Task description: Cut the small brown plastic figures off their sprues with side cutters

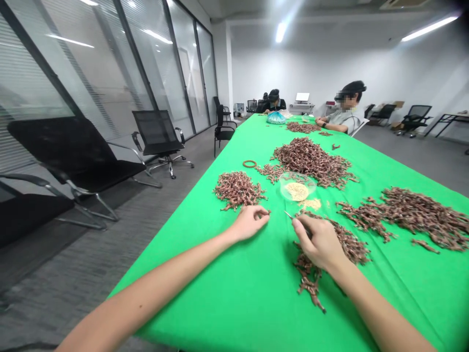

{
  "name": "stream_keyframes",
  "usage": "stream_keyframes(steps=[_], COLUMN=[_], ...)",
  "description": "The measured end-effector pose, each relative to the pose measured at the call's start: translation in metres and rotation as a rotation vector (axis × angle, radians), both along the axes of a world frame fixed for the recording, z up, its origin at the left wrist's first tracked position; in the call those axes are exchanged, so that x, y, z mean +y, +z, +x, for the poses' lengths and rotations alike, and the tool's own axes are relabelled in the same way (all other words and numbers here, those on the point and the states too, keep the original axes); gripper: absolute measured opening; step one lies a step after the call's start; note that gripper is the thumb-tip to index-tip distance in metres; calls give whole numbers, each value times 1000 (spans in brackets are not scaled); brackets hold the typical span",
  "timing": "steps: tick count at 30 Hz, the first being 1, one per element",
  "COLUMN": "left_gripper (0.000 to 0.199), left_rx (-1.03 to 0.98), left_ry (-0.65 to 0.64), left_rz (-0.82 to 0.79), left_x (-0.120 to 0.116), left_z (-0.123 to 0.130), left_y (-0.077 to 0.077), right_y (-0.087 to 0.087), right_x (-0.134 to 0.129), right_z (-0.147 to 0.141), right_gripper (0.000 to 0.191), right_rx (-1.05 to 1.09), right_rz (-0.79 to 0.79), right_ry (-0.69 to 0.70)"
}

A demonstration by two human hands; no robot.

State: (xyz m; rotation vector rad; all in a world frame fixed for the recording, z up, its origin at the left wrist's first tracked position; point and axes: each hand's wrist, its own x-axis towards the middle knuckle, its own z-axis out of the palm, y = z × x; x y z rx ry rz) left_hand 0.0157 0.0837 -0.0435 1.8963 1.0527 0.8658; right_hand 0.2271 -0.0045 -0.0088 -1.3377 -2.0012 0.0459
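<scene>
My left hand point(251, 222) is closed in a pinch over the green cloth, with the tip of a small brown piece point(269, 212) showing at its fingertips. My right hand point(319, 239) grips a thin pointed metal tool point(288, 214), whose handle is mostly hidden in the fingers. Beneath and beside that hand lies a pile of brown, knobbly, twig-like pieces point(353, 244). A smaller pile of similar pieces point(238, 188) sits just beyond my left hand. Between and beyond the hands stands a clear plastic bowl point(311, 188) containing pale yellow bits, with more bits point(311, 204) spilled beside it.
Larger brown piles point(309, 161) lie farther back and to the right point(428, 215). A brown ring point(249, 164) rests near the table's left edge. Two people sit farther along the table, one at the right point(339, 122). Black chairs point(157, 134) line the left side.
</scene>
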Motion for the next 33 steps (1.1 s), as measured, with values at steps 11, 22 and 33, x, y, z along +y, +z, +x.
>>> stream_keyframes(steps=[11,22,33], left_gripper=[24,23,30], left_rx=[-293,-341,-421], left_ry=[-18,-77,-84], left_rz=[-194,-372,-497], left_x=[-23,-65,-63], left_z=[-11,-27,-32], left_y=[3,14,15], right_y=[5,6,7], right_x=[-2,-16,-6], right_z=[2,-14,-19], right_gripper=[29,22,17], right_rx=[-74,-191,-473], right_rz=[-19,45,320], right_ry=[15,118,179])
